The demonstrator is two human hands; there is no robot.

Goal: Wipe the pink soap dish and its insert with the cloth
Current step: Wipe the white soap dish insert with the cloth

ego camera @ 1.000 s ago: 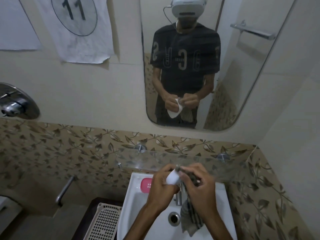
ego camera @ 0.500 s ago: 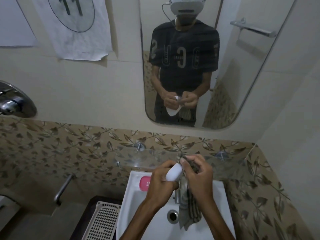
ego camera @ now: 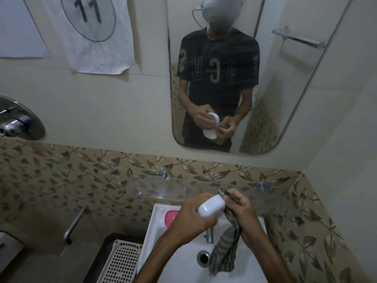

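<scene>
Over the sink, my left hand (ego camera: 193,217) grips a white oval piece of the soap dish (ego camera: 211,206), tilted with its smooth side toward me. My right hand (ego camera: 242,211) pinches a grey striped cloth (ego camera: 224,252) against the piece's right end; the rest of the cloth hangs down over the basin. A pink soap dish part (ego camera: 170,217) lies on the back left corner of the white sink (ego camera: 155,237), partly hidden behind my left hand.
A glass shelf (ego camera: 173,190) runs along the wall just behind my hands. The tap (ego camera: 209,234) and drain (ego camera: 203,258) are below them. A white perforated basket (ego camera: 120,262) sits left of the sink. The mirror (ego camera: 224,78) reflects me holding the pieces.
The white piece has turned and shows more of its length. My hands have shifted slightly apart, the right one working the cloth at the piece's end.
</scene>
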